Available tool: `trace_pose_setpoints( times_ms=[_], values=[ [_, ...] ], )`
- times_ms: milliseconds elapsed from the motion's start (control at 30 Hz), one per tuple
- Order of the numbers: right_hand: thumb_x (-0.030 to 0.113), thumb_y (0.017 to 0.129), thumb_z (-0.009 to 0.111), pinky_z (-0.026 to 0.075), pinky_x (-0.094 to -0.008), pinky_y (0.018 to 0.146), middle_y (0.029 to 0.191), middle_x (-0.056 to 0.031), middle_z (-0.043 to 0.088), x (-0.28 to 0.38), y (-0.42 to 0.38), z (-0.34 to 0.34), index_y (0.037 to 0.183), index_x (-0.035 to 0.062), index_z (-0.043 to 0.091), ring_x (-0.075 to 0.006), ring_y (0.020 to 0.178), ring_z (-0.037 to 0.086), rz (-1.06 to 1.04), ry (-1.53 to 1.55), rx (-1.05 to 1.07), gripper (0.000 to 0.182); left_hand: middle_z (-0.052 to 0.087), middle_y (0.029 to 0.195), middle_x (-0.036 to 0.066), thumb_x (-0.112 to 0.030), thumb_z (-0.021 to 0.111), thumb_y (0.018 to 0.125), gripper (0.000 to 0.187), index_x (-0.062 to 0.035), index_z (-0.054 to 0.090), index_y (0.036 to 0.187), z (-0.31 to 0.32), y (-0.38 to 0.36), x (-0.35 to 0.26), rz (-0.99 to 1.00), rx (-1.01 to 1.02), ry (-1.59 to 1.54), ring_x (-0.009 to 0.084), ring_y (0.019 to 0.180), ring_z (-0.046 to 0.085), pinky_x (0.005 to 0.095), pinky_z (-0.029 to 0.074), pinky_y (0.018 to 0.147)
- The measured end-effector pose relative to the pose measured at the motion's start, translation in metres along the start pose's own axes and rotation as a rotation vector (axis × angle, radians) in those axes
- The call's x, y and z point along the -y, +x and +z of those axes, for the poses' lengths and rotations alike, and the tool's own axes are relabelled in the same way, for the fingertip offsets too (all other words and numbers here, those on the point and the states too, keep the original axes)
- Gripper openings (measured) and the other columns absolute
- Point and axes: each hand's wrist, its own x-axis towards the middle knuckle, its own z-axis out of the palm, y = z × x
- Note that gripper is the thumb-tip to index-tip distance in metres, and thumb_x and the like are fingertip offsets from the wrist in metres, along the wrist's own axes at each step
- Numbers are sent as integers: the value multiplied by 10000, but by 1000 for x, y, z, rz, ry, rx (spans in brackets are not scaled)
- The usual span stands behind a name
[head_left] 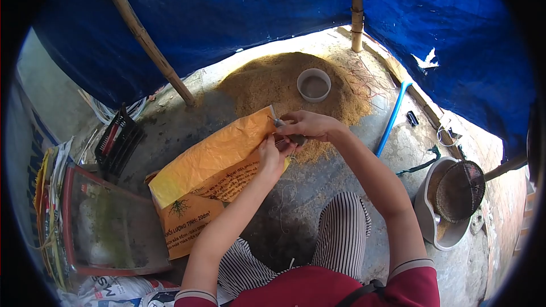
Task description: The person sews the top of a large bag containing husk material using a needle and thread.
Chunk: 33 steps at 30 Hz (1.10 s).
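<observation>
An orange printed sack (216, 153) lies across the floor in front of me, its narrow end raised toward my hands. My left hand (273, 156) is closed on the sack's end, near its edge. Just above and to the right, my right hand (304, 125) is closed around a small dark object whose shape is mostly hidden by the fingers. A thin metallic tip shows between that hand and the sack's corner. The two hands are close together. Behind them lies a heap of brown grainy material (256, 82) with a round white-rimmed container (314, 85) on it.
A grey-white tub (422, 216) holding a round mesh sieve (459, 191) stands at right. A blue pipe (393, 119) lies nearby. At left are a black crate (119, 142), a red-framed panel (114, 222) and stacked sacks (54, 210). Bamboo poles (149, 40) and blue tarp (273, 5) stand behind.
</observation>
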Motion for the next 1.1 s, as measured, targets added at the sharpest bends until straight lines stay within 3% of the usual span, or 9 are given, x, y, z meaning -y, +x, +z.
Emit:
trace_pose_setpoints(
  times_ms=[200, 367, 500, 600, 667, 733, 867, 1000, 1100],
  values=[
    [196, 808, 640, 539, -263, 523, 666, -88, 635, -4, 3, 6, 894, -46, 623, -127, 582, 624, -3, -394, -108, 258, 508, 861, 96, -346, 184, 1009, 425, -12, 445, 994, 24, -9, -11, -89, -31, -254, 169, 699, 503, 351, 471, 694],
    [121, 779, 621, 535, -276, 488, 645, -106, 645, 2, 1, 12, 860, -42, 629, -164, 548, 644, 32, -483, -254, 182, 485, 893, 105, -520, 183, 968, 561, -19, 424, 1038, -2, 5, -4, -98, 305, -241, 201, 791, 497, 387, 433, 774],
    [115, 777, 599, 531, -299, 508, 659, -131, 647, -4, 5, 5, 836, -45, 619, -187, 563, 659, -12, -486, -297, 172, 519, 950, 118, -537, 266, 955, 609, 23, 420, 1137, 3, -13, -13, -116, 191, -322, 197, 899, 524, 364, 433, 819],
    [111, 786, 570, 511, -351, 532, 643, -139, 627, -9, 4, 11, 810, -22, 579, -249, 580, 653, -157, -907, -554, 136, 568, 950, 117, -412, 415, 953, 472, 30, 499, 1097, -7, -43, -31, -227, 105, 2, 201, 951, 564, 347, 448, 863],
    [119, 788, 562, 495, -382, 542, 674, -141, 620, -16, 10, 17, 820, -2, 557, -278, 602, 641, -218, -1094, -666, 126, 616, 951, 112, -287, 548, 915, 377, 16, 550, 1139, -23, -64, -60, 97, 560, 1104, 182, 955, 601, 329, 468, 902],
    [128, 789, 555, 478, -414, 552, 705, -144, 612, -20, 12, 21, 830, 18, 535, -308, 624, 629, -280, -1280, -775, 119, 666, 843, 88, -230, 594, 878, 302, -6, 621, 1079, -24, -68, -106, 177, 593, 1188, 156, 805, 633, 301, 504, 776],
    [110, 789, 540, 467, -436, 550, 805, -134, 606, -20, 12, 24, 870, 47, 510, -328, 662, 618, -447, -1253, -822, 107, 674, 876, 87, -84, 554, 878, 190, -3, 636, 1029, 0, -23, -187, 605, 266, 1102, 136, 845, 641, 278, 512, 764],
    [88, 784, 526, 477, -430, 555, 808, -134, 603, -22, 13, 21, 886, 52, 511, -330, 660, 622, -565, -1229, -816, 109, 657, 1035, 79, -66, 585, 825, 278, -40, 627, 1099, 2, 88, -163, 510, 600, 1239, 156, 926, 632, 271, 507, 764],
    [88, 780, 529, 474, -435, 552, 798, -136, 612, -20, 15, 19, 909, 58, 516, -334, 667, 622, -530, -1263, -796, 133, 663, 969, 31, -26, 612, 768, 377, -62, 613, 1143, 29, 113, -140, 189, 694, 990, 120, 774, 613, 246, 490, 711]
  ],
)
